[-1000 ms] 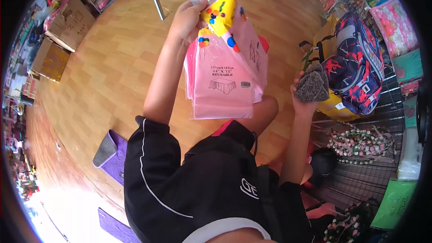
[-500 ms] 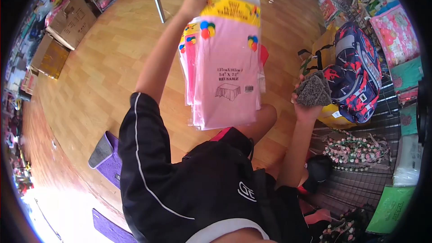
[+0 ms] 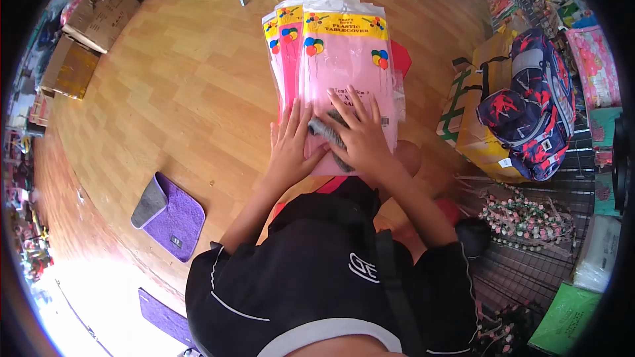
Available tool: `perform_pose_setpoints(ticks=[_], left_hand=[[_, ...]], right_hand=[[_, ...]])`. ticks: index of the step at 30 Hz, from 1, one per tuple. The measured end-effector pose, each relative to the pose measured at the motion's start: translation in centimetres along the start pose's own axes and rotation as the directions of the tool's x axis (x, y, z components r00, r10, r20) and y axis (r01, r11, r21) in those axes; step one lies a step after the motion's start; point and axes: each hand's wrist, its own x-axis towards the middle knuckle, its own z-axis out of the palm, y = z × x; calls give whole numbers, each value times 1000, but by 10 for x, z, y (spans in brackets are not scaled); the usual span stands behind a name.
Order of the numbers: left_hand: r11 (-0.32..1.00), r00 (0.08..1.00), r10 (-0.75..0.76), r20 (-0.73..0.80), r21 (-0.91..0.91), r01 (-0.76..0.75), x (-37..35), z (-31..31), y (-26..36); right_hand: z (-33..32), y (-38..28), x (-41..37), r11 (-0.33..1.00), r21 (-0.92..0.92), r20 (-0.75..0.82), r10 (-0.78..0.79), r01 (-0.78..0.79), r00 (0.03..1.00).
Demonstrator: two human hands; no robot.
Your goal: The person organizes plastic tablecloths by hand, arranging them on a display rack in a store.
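A pink plastic tablecover [image 3: 331,66] in clear wrapping, with a yellow header and printed balloons, lies on top of several similar packets over my lap. My left hand [image 3: 290,145] rests on its lower left part, fingers extended and nothing held. My right hand [image 3: 362,139] presses a bunched grey cloth [image 3: 329,133] onto the packet's lower middle, its fingertips spread past the cloth. The palm hides part of the cloth and the printed text. Behind, to the left, a brighter pink packet [image 3: 290,59] peeks out.
A patterned navy and red backpack [image 3: 539,99] leans on a yellow bag [image 3: 497,149] at right. Flower garlands [image 3: 526,218] lie on a black wire rack. At left are cardboard boxes [image 3: 99,13] and a purple mat [image 3: 178,218] on the wooden floor.
The raised packet has come down onto the stack and my left hand has let go of its top edge. My right hand has brought the grey cloth inward onto the packet.
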Motion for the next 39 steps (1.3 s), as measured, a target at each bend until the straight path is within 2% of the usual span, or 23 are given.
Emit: perform_pose_setpoints(ticks=[1, 3, 6, 8, 9, 10, 12, 13, 14, 15, 16, 17, 19, 20, 21, 22, 24, 25, 27, 30, 32, 37, 39], left_hand=[[1000, 1000, -5, 10, -3, 5, -1, 6, -6], [992, 993, 88, -85, -78, -94, -1, 18, -14], [995, 994, 97, -55, -20, -98, -2, 18, -12], [995, 993, 97, -65, -12, -98, -2, 20, -13], [995, 992, 101, -78, -2, -101, -3, 20, -13], [995, 992, 104, -71, -1, -104, -5, 20, -13], [994, 992, 87, -89, -57, -92, -4, 19, -14], [994, 992, 90, -92, -60, -96, -2, 18, -14], [994, 992, 84, -98, -60, -90, -2, 16, -14], [995, 992, 76, -102, -61, -82, -4, 15, -12], [994, 992, 79, -96, -66, -85, -2, 13, -10], [997, 990, 78, -121, 1, -78, 0, 10, -8], [996, 987, 76, -139, 63, -67, 9, 3, 1], [989, 982, 127, -142, 92, -115, 19, -1, 8], [979, 973, 178, -144, 121, -161, 30, -3, 14], [970, 970, 201, -135, 166, -178, 41, -2, 19], [973, 974, 192, -124, 150, -173, 57, 9, 18], [975, 975, 188, -121, 141, -170, 61, 12, 16], [977, 977, 176, -123, 146, -157, 62, 18, 11], [978, 977, 173, -123, 139, -155, 64, 18, 9], [980, 977, 174, -123, 121, -159, 63, 21, 8], [983, 978, 168, -122, 98, -156, 62, 22, 5], [983, 977, 169, -128, 95, -158, 63, 21, 5]], right_hand=[[8, 6, 5, 1000, 6, 8, 5, -5, 1000], [21, 25, 16, 997, 5, -11, 80, -79, 997], [28, 68, 39, 962, -77, -164, 247, -262, 955], [43, 121, 50, 854, 93, -293, 516, -513, 805], [46, 148, 51, 702, 151, -113, 712, -696, 693], [47, 174, 46, 507, 165, 77, 848, -846, 524], [70, 225, 14, 538, 254, -193, 842, -804, 503], [61, 223, 14, 540, 251, -198, 841, -803, 503], [45, 211, 10, 521, 577, -307, 852, -629, 423], [27, 196, 5, 471, 810, -376, 874, -349, 308], [8, 176, 5, 549, 769, -418, 820, -327, 391], [-9, 151, 7, 620, 726, -455, 757, -296, 469], [-29, 98, 6, 644, 601, -199, 695, -474, 691], [-30, 79, 8, 824, 416, -277, 517, -384, 810], [-28, 67, 10, 944, 210, -305, 309, -253, 901], [-20, 62, 9, 942, 213, -298, 315, -259, 901], [-4, 58, 6, 952, 120, -125, 295, -281, 947], [-6, 56, 2, 952, 123, -123, 294, -279, 948], [-14, 55, -13, 939, 1, -6, 344, -344, 939], [-12, 66, -20, 915, -54, -55, 397, -400, 916], [-5, 58, -11, 913, -15, -64, 406, -408, 912], [-4, 38, -14, 941, 18, -17, 337, -337, 941], [-6, 51, -15, 918, -54, -69, 389, -393, 919]])
